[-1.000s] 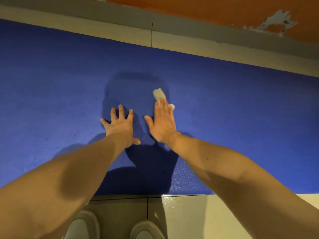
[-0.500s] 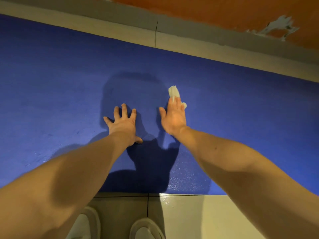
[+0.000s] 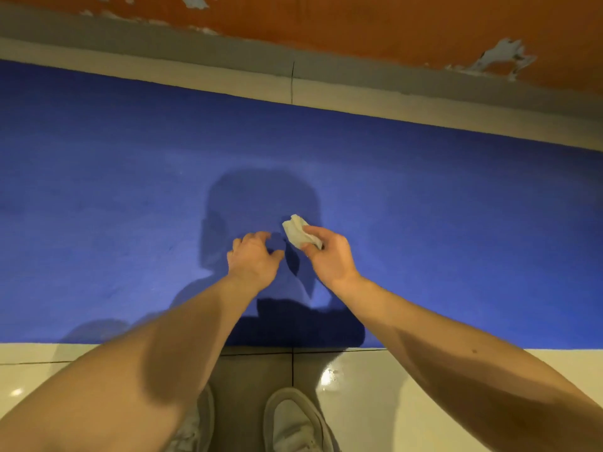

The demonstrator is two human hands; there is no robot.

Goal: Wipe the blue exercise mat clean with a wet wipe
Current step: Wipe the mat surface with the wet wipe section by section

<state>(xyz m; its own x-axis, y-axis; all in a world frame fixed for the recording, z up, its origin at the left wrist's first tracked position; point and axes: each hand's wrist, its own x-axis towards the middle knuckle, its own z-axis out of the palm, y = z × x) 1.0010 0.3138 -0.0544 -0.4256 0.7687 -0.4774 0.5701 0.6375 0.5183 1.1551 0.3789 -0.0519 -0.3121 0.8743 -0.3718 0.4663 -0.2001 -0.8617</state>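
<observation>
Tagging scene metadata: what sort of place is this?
Probably a room indoors, seen at floor level: a blue mat on glossy tiles, near an orange wall with peeling paint. Home or gym, cannot tell.

Dim, warm indoor light comes from behind the camera and casts a hard body shadow on the mat. Glare spots mark the glossy floor tiles. Wide-angle distortion curves the edges. Detail is slightly soft.

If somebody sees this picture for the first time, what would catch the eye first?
The wide blue mat fills the middle of the view, lying on pale floor tiles. Over its centre the right hand pinches a crumpled white wipe, the left hand close beside it.
</observation>
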